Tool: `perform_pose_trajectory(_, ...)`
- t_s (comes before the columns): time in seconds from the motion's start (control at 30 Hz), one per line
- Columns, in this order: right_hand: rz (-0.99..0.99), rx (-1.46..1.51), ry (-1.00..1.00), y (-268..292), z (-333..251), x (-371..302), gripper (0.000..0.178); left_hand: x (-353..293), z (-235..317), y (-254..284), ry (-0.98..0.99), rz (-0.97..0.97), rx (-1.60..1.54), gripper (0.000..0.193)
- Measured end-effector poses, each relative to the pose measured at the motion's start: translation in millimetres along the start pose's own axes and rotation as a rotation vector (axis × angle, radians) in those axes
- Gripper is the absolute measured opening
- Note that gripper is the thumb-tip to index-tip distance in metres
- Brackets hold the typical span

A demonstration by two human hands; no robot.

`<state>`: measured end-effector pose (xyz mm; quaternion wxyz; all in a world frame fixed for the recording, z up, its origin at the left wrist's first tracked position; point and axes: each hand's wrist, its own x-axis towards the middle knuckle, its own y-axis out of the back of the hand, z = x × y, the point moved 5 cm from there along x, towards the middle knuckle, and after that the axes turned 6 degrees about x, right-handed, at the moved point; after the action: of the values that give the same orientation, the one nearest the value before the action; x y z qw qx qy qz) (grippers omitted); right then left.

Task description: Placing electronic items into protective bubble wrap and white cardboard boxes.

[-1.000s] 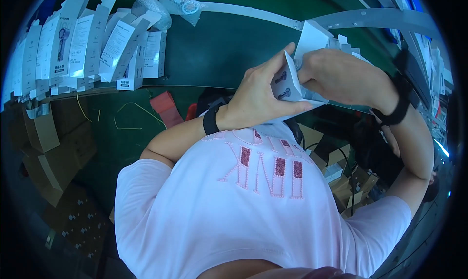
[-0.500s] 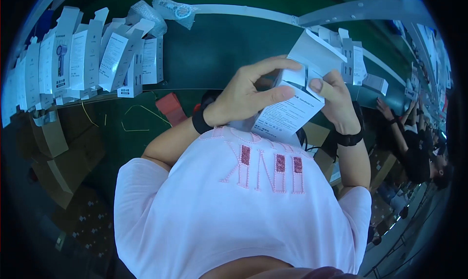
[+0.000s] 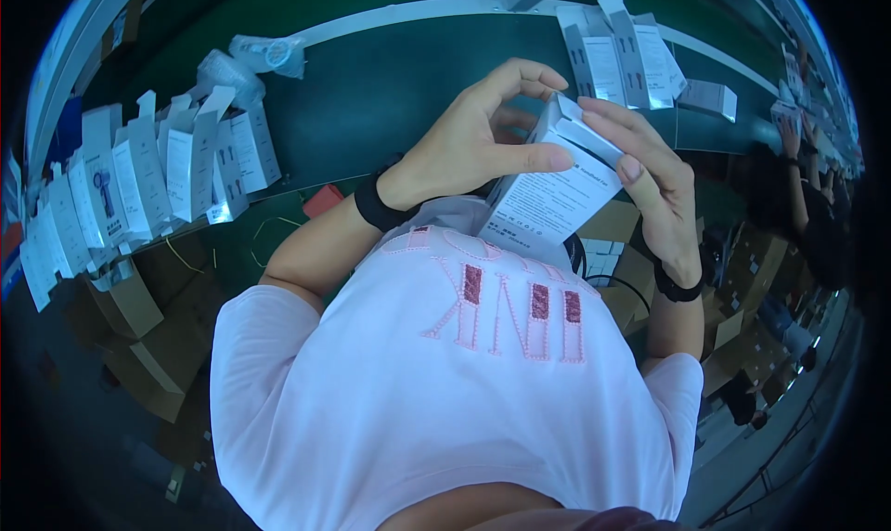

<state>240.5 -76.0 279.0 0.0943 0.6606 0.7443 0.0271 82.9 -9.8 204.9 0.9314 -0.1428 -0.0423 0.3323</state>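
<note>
fingers of left hand (image 3: pixel 464 150) and right hand (image 3: pixel 650 183) curl around one white carton (image 3: pixel 552 197); three cartons (image 3: pixel 617 53) stand beyond.

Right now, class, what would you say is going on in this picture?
A person in a pink shirt holds a white carton in both bare hands above a dark green conveyor belt. The left hand grips its upper side, while the right hand presses at the carton's top end flap. More white cartons with open flaps stand in a row on the belt's left, and another cluster sits further along.
</note>
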Motion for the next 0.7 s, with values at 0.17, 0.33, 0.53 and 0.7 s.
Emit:
perform_pose_trajectory(0.17,0.135,0.005,-0.068,46,14,-19,0.03,41,-16,-35,0.043,-0.079,-0.046,0.053)
perform_pose_trajectory(0.33,0.059,-0.159,-0.044,92,27,-34,0.031,80,-34,-70,0.061,-0.119,-0.043,0.052)
perform_pose_trajectory(0.53,-0.047,-0.286,-0.01,125,44,-51,0.053,111,-58,-102,0.12,-0.084,-0.095,0.044)
perform_pose_trajectory(0.7,0.268,0.33,-0.312,162,90,-70,0.055,140,-68,-129,0.203,-0.035,-0.056,0.044)
